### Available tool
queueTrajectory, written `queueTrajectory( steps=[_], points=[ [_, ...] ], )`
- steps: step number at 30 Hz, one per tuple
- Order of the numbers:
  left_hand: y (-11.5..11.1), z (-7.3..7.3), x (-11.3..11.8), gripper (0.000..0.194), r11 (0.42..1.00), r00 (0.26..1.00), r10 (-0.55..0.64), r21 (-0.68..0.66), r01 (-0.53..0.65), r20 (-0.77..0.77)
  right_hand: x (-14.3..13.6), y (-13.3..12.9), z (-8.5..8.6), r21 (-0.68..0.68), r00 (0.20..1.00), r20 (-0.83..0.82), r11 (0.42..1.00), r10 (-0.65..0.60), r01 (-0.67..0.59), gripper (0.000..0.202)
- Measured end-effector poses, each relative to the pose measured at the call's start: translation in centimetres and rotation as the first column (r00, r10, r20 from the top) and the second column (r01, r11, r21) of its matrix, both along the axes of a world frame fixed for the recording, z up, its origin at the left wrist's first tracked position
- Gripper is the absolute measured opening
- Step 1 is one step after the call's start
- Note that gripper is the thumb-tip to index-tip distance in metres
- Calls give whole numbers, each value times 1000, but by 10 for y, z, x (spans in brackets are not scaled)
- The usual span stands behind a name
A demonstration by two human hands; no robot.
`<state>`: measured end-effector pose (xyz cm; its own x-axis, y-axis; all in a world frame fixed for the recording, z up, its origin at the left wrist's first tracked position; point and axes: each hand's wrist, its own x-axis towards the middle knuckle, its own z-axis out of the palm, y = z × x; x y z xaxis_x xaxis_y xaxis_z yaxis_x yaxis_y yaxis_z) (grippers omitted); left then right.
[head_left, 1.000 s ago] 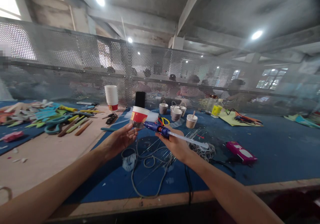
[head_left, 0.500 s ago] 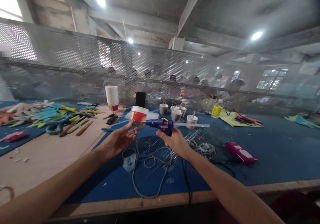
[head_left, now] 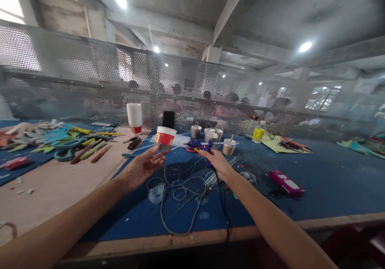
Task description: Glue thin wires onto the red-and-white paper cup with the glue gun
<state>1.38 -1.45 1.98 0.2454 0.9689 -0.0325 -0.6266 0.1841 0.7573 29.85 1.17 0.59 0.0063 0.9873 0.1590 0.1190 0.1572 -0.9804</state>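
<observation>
My left hand grips a red-and-white paper cup near its bottom, where grey cord seems wound around the base. The cup is held up over the table, its rim upward. In my right hand is a blue glue gun, its nozzle pointing left toward the cup with a gap between them. A small red light glows on the gun, and its black cable hangs down over the table's front edge. Loose grey cord lies in loops below my hands.
Behind the gun stand several small cord-wrapped cups and a cup with a stick. A paper cup stack and blue scissors are to the left. At right lie a magenta box and a yellow-labelled bottle. A perforated screen borders the back.
My right hand has drawn the glue gun to the right, so its nozzle has come away from the cup's base. The left hand and cup have shifted only slightly.
</observation>
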Motion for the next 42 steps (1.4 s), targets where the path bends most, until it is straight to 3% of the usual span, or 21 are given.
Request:
queueTrajectory(
  steps=[8,13,19,21,23,24,25,27,29,31,35,42],
  points=[
    [-6,2,3,19,999,998,1,42,1,-60,16,16,-14,47,907,410,995,-100,89,46],
    [-3,-3,3,24,999,996,16,50,-12,-83,16,19,-18,48,778,618,993,-112,105,54],
    [-6,-3,9,21,998,992,20,65,-12,-127,9,18,-21,86,647,736,975,-199,203,33],
    [-7,-3,14,19,998,991,29,66,-21,-132,6,15,-19,166,621,738,963,-264,213,30],
    [-7,-4,19,17,997,991,36,70,-27,-130,1,10,-16,275,653,690,948,-312,162,23],
    [-7,-5,22,18,997,991,36,76,-26,-128,-4,7,-14,312,712,638,944,-292,108,20],
    [-6,-5,26,19,996,992,25,90,-14,-126,-10,2,-12,314,797,563,949,-220,40,19],
    [-3,-5,33,22,991,991,-5,130,22,-131,-23,-8,-6,236,943,325,960,67,-150,27],
    [-1,-4,40,28,987,992,-26,153,45,-123,-36,-19,0,93,940,43,935,340,-342,45],
    [2,-2,45,32,984,994,5,177,14,-108,-44,-29,7,23,878,-140,888,458,-459,60],
    [4,-2,50,34,988,995,32,154,-18,-91,-49,-34,13,-51,871,-232,889,432,-454,65],
    [-3,-4,51,37,994,984,50,105,-32,-172,-49,-21,-1,-107,899,-195,903,392,-417,47]
  ],
)
